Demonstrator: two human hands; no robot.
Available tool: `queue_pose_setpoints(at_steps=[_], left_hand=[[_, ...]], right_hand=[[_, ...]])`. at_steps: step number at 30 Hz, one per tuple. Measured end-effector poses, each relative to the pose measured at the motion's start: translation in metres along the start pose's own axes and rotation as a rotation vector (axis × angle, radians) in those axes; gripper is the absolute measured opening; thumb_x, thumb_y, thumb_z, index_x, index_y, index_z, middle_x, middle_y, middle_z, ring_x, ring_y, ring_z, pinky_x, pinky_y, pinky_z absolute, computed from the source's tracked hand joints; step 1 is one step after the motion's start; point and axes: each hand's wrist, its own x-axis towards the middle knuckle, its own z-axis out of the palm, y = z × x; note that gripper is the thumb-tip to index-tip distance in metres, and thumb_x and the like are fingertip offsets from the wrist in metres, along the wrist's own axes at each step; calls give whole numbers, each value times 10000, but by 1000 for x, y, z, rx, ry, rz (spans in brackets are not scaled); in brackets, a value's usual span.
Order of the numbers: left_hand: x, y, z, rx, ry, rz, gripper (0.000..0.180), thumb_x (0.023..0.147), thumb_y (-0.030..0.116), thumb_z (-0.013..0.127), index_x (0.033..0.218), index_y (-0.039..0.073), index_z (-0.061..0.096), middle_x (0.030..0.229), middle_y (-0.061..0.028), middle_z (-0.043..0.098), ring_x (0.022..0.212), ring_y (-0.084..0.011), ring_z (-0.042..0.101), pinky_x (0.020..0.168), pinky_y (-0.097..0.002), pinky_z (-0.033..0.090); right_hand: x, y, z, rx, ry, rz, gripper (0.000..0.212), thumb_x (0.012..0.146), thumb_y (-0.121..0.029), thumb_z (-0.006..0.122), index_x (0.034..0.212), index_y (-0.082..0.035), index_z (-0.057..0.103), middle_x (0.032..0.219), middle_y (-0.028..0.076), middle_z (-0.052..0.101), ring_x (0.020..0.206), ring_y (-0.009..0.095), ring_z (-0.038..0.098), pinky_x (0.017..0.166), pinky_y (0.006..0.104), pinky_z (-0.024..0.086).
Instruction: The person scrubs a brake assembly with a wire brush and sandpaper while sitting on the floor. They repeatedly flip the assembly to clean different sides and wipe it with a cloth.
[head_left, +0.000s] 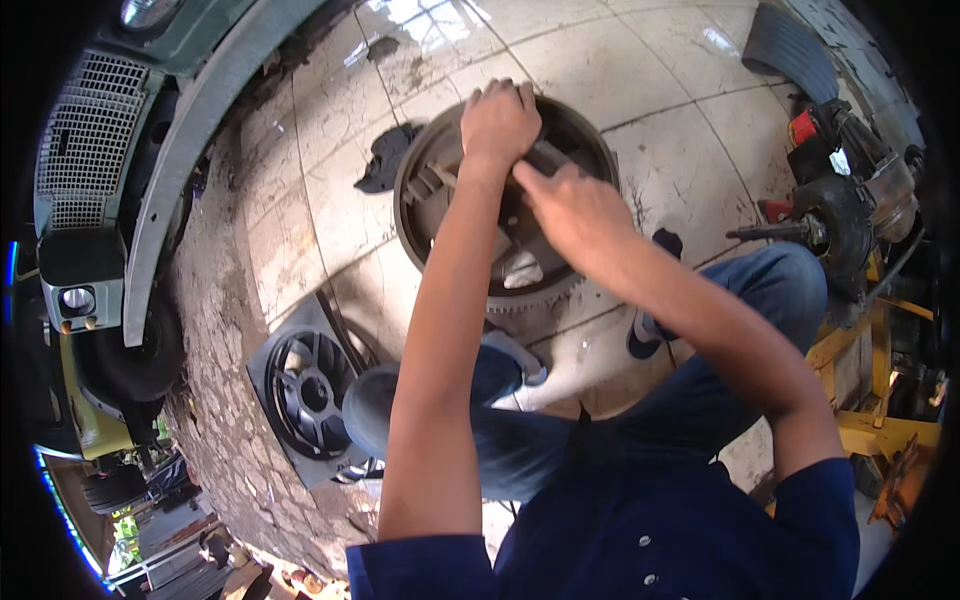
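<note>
A round, dark metal flywheel [407,215] with a toothed ring along its lower edge lies flat on the tiled floor between my legs. My left hand [500,122] is over its far part, fingers curled down and knuckles up; whatever it grips is hidden beneath. Close by on the right, my right hand [582,212] is closed above the inside of the wheel, thumb side toward my left wrist. What sits in its fingers, if anything, cannot be made out. Grey metal parts show inside the rim, partly covered by my forearm.
A dark, irregular flat piece [386,158] lies beside the wheel. A black fan in a frame [308,390] stands near my left knee. Right of me are a greasy mechanical assembly [850,215] and a yellow metal frame [850,430]. A vehicle front with a bumper [190,150] rises at left.
</note>
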Motion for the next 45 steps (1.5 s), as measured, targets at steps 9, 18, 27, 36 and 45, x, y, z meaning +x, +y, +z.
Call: queue_pose_setpoints(at_steps=[9,18,27,36,45], left_hand=[[-1,-21,11,-32,216,58,439,1050,352,385,1149,28,665,1285,-176,641,1207,-368,586,1076,-465,421],[-17,-25,-6,7,44,-23,447,1059,342,353,1208,70,675,1313,-173,625,1257,-345,558,1104,-501,381],[-26,-13,5,-44,166,-35,437,1051,354,397,1196,65,691,1436,-207,533,1304,-363,524,1144,-499,350],[-29,-14,12,18,251,61,377,1048,326,421,1169,95,692,1352,-134,614,1251,-303,574,1119,-512,359],[-43,3,-2,-79,307,63,314,1027,269,446,1110,74,678,1130,-129,670,1084,-326,625,1035,-496,412]], right_hand=[[8,-5,8,50,31,13,250,997,-215,528,1215,-94,511,766,210,641,662,401,681,526,469,543],[-3,-22,8,97,43,-11,345,969,-229,588,1304,-158,542,788,215,612,590,367,675,471,453,532],[-19,-20,4,173,15,33,329,980,-243,575,1281,-119,527,790,228,618,628,390,675,513,461,543],[-30,-13,18,153,115,-33,483,954,-233,604,1431,-211,531,771,236,586,507,352,654,441,440,537],[-40,-4,4,112,21,-92,445,938,-151,558,1377,-96,512,834,309,586,561,392,669,483,463,553]])
